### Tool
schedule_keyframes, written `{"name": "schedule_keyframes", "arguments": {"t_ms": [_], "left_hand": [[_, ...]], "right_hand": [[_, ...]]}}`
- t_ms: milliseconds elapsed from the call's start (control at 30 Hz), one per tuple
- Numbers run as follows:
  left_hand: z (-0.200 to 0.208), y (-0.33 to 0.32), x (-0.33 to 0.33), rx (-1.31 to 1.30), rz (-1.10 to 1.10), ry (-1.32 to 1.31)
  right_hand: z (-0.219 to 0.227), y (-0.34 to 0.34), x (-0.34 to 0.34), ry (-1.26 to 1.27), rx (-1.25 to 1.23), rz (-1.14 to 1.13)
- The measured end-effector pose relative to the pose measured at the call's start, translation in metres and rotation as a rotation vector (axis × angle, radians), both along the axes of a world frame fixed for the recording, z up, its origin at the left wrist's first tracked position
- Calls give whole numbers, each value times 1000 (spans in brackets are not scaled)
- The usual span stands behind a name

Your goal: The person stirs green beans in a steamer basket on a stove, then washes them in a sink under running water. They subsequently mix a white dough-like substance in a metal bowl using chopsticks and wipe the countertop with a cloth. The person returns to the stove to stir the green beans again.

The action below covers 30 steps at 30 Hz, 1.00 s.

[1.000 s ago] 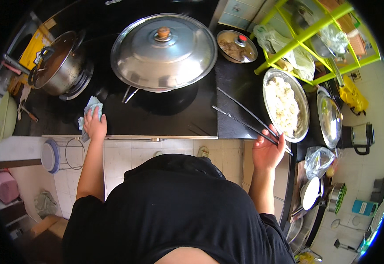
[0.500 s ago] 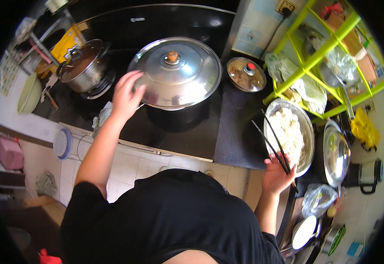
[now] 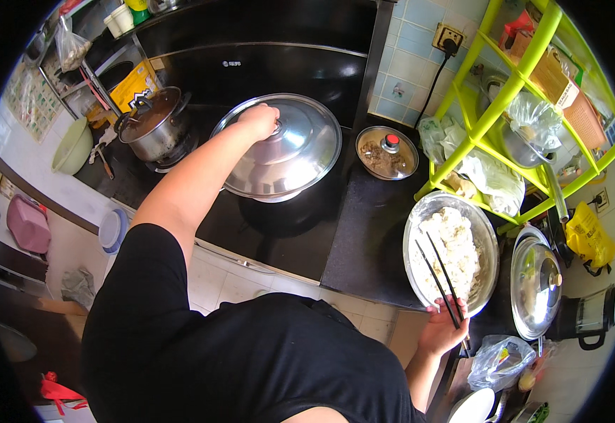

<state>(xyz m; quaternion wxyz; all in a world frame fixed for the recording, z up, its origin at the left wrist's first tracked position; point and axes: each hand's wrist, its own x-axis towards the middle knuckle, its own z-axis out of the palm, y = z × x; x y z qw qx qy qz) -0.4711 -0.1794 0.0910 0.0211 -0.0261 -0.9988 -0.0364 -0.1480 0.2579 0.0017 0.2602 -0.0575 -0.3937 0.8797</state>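
Observation:
My left hand point(image 3: 260, 122) is closed over the knob at the top of a large domed metal lid point(image 3: 300, 151). The lid sits on a wide pan on the stove, and its knob is mostly hidden by my fingers. In my right hand point(image 3: 446, 328) is a pair of black chopsticks point(image 3: 440, 280), their tips pointing up and left over a metal basin point(image 3: 489, 271). A lumpy white dough-like mass point(image 3: 452, 236) fills much of that basin. My right hand is at the basin's near rim.
A lidded steel pot point(image 3: 154, 130) stands on the left burner. Right of the large lid is a small pan with a glass lid point(image 3: 386, 153). A green rack point(image 3: 466, 141) rises behind the basin. Another glass lid point(image 3: 537, 285) and a black-handled jug point(image 3: 593, 314) are at the right.
My left hand has moved from beside the lid's left edge up onto its knob. The view has shifted. My right hand still holds the chopsticks by the basin.

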Motion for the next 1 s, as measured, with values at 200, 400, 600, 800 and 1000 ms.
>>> {"name": "schedule_keyframes", "arguments": {"t_ms": [200, 400, 600, 800, 1000], "left_hand": [[15, -19, 3, 174, -12, 78], [37, -80, -12, 882, -6, 196], [60, -106, 20, 1396, 88, 249], [40, -132, 32, 1775, 140, 278], [40, -142, 54, 1967, 133, 248]], "right_hand": [[4, 10, 2, -2, 40, 4], [4, 1, -5, 10, 28, 94], [13, -29, -16, 52, 48, 174], [19, -57, -16, 42, 69, 182], [25, -91, -3, 19, 72, 134]]}}
